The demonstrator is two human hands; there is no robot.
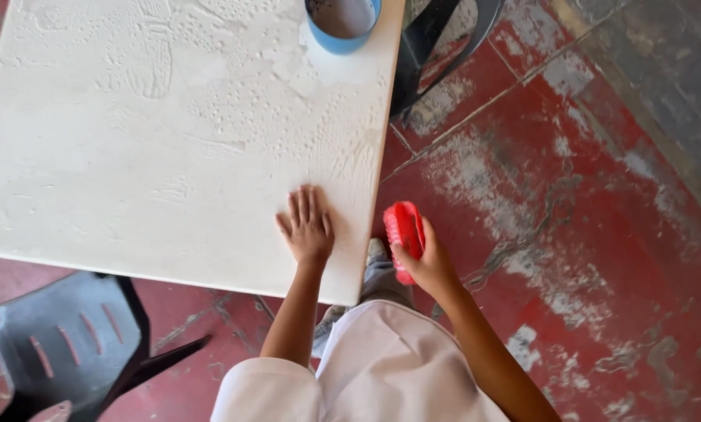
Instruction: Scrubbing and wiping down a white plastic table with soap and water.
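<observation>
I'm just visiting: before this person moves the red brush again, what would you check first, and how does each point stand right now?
1. Right hand grips the red plastic scrubbing brush: ok.
2. Brush touching the white square tabletop: not ok; it is off the edge, over the worn red floor.
3. Left hand flat on the tabletop near its corner: ok.
4. Blue round bucket stands fully on the table: cannot tell; the picture crops it.
5. Black plastic chair apart from the hands: ok.
</observation>
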